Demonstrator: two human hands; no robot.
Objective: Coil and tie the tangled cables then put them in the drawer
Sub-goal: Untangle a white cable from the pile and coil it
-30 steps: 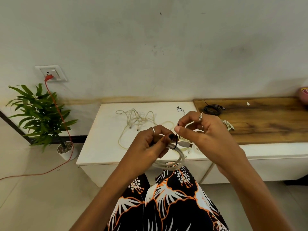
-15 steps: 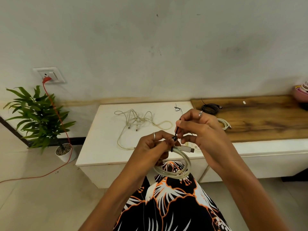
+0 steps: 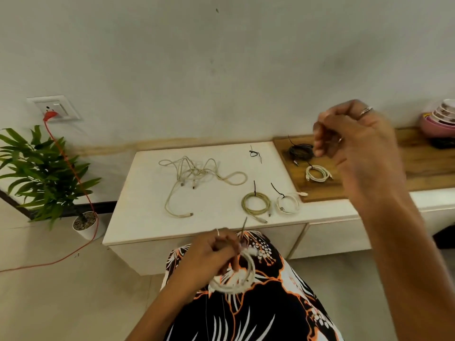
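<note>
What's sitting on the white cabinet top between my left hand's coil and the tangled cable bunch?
Nothing visible. The left hand holds the white coil just off the cabinet's front edge, and bare top lies up to the tangled cables. The two tied coils lie further right.

At the left of the frame a green potted plant (image 3: 41, 173) stands on the floor in a white pot, and above it a wall socket (image 3: 54, 108) holds a red plug whose red cord (image 3: 73, 173) trails down to the floor. At the far right edge, stacked pink bowls (image 3: 439, 120) sit on a wooden board (image 3: 423, 166).
</note>
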